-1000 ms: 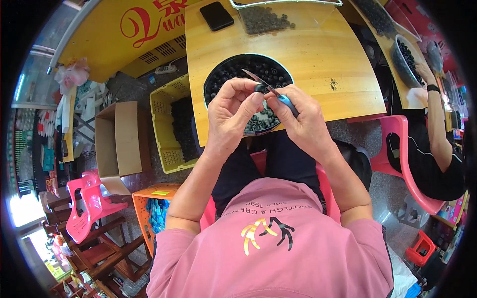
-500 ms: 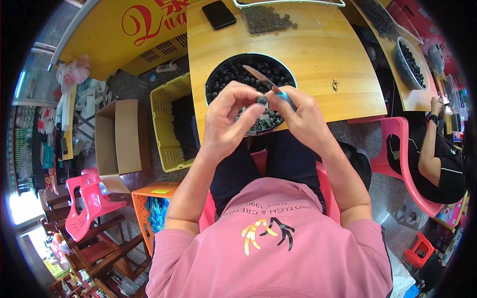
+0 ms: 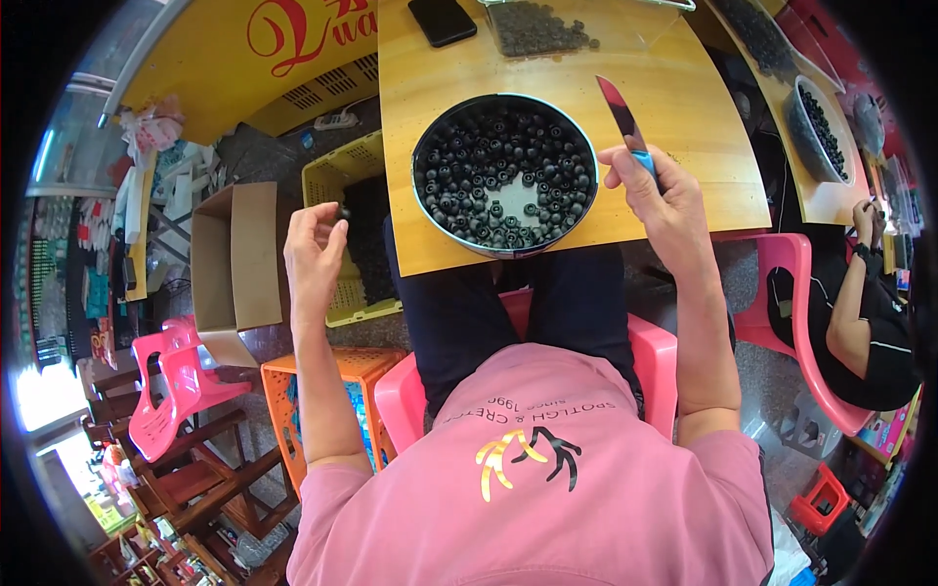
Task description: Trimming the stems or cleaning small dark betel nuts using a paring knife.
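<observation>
My right hand [image 3: 662,205] is closed round the blue handle of a small knife [image 3: 618,109], its blade pointing up and away over the table. To the left, my left hand [image 3: 315,256] is raised beside the yellow plastic crate [image 3: 354,318], fingers pinched. At its fingertips is a small dark round piece [image 3: 343,212], which looks like those in the bowl. Between my hands, a round bowl [image 3: 415,181] with a pale rim stands at the table's near edge. It holds many dark round pieces [image 3: 493,146], with some pale bottom showing. Dark stuff [image 3: 369,239] lies in the crate.
On the wooden table [image 3: 674,117] lie a black phone [image 3: 442,21] and a clear tub [image 3: 635,24] of dark pieces. An open cardboard box [image 3: 256,254] and an orange crate [image 3: 277,366] stand left. At right, another person [image 3: 850,322] sits near a second bowl [image 3: 813,137].
My hands have parted from over the bowl. The left has gone left to the yellow crate with a dark piece; the right has moved right with the knife, its blade now more upright.
</observation>
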Demonstrator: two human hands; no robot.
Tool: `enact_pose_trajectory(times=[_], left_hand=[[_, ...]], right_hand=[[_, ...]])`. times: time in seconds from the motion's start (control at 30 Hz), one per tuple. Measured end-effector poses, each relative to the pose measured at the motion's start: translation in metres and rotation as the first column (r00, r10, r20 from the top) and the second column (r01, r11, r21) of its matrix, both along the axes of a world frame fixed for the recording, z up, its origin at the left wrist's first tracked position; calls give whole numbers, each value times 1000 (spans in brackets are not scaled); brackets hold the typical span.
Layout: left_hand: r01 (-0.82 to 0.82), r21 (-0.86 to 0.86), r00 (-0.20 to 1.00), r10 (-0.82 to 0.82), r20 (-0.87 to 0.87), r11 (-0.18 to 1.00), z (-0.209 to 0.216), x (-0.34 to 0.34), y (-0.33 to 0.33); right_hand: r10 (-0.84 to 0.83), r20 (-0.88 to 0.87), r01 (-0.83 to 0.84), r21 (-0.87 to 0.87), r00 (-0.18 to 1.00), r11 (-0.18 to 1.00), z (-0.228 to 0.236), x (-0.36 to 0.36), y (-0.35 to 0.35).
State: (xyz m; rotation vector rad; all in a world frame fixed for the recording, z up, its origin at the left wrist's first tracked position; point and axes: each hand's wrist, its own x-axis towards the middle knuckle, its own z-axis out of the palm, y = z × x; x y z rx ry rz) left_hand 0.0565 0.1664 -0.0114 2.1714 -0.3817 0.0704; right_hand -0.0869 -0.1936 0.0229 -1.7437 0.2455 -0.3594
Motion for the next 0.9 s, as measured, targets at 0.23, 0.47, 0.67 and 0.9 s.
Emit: enact_pose_trajectory(times=[0.23,0.47,0.67,0.9], left_hand=[[292,82,888,-302,346,953,36,-7,-66],[740,407,544,-832,105,535,27,-15,-160],[723,590,518,-847,-118,360,12,-9,-189],[800,201,597,-784,-171,565,28,-10,-178]], right_hand=[[-43,-14,43,-7,999,999,-3,-6,-5],[-20,15,20,-2,1000,1000,5,-9,1],[-43,16,44,-8,999,999,4,-17,-5],[-9,-12,9,30,1000,1000,4,-13,1]])
